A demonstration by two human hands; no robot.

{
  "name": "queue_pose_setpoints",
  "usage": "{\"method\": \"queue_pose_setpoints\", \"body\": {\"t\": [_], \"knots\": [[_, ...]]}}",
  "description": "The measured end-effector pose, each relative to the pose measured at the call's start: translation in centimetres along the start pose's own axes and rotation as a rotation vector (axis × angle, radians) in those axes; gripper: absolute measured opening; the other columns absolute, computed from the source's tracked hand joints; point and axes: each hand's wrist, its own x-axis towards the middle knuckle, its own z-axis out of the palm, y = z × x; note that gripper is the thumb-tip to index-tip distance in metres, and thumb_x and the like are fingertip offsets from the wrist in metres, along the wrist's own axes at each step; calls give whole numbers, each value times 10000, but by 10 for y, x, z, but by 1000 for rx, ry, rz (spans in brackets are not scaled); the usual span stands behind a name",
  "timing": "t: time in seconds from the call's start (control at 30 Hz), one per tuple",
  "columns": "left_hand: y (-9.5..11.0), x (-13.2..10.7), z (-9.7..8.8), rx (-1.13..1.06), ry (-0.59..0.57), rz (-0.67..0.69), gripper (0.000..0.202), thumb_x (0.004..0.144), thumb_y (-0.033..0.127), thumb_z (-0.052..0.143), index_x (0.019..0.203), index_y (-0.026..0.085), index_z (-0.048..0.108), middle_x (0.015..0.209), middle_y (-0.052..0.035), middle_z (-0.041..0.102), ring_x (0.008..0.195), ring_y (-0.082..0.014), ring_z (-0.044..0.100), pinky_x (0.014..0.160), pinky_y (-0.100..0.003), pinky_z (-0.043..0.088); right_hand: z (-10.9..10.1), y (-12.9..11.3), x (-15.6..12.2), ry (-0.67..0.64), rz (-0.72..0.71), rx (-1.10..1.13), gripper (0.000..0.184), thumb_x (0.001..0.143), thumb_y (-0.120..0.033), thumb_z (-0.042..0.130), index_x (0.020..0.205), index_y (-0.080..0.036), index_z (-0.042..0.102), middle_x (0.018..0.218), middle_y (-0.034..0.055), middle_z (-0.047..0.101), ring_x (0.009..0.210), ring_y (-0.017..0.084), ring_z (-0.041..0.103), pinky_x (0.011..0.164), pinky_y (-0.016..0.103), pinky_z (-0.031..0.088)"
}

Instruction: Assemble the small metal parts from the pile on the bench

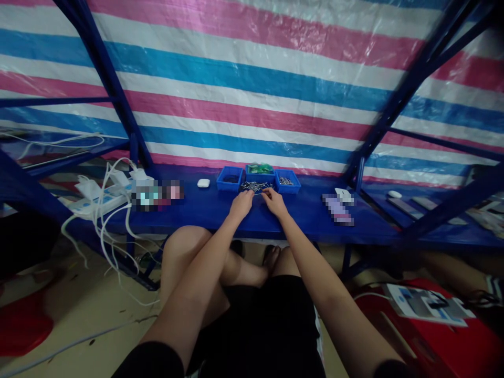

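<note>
My left hand and my right hand are close together over the blue table. The fingers of both are closed in a pinch. A thin pale line shows between the fingertips, too small to name. Just behind them lies a loose pile of thin, shiny metal pieces. Three blue bins stand around the pile. Dark small pieces lie in the left bin. Green items fill the middle one, and small metal pieces the right bin.
Left of the bins sits a white earbud case. Farther left, a power strip carries plugs and tangled white cables. A purple phone-like object lies to the right. Blue metal frame posts rise at both sides before a striped sheet.
</note>
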Motion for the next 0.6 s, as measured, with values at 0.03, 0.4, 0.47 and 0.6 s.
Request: {"method": "queue_pose_setpoints", "body": {"t": [0.03, 0.4, 0.47, 0.6], "knots": [[0, 0, 0, 2, -5, -1, 323, 938, 294, 261, 1065, 200, 543, 1010, -93, 605, 982, -193, 552, 801, -277, 417, 0, 1, 0, -3, -6, 16, 236, 815, -366, 467, 948, -205, 577, 832, 25, 638, 743, 154, 584, 732, 273, 443], [1, 0, -1, -4, 23, 2, 306, 931, 315, 290, 1080, 204, 533, 1020, -86, 604, 977, -195, 554, 781, -272, 425, 1, 4, 2, -61, -29, -52, 209, 847, -323, 408, 838, -199, 577, 772, 22, 626, 715, 149, 569, 701, 259, 425], [1, 0, -2, -2, 8, -7, 307, 932, 312, 290, 1077, 203, 537, 1023, -88, 605, 980, -190, 554, 788, -268, 424, 1, 3, 1, -55, -28, -52, 214, 844, -331, 415, 834, -197, 582, 772, 22, 628, 719, 149, 571, 705, 259, 429], [1, 0, -1, 8, 3, -29, 312, 933, 307, 286, 1068, 200, 546, 1014, -88, 610, 981, -186, 556, 805, -271, 420, 0, 0, 0, -55, -38, -18, 194, 805, -353, 485, 840, -194, 590, 785, 19, 629, 724, 147, 575, 704, 257, 442]]}}
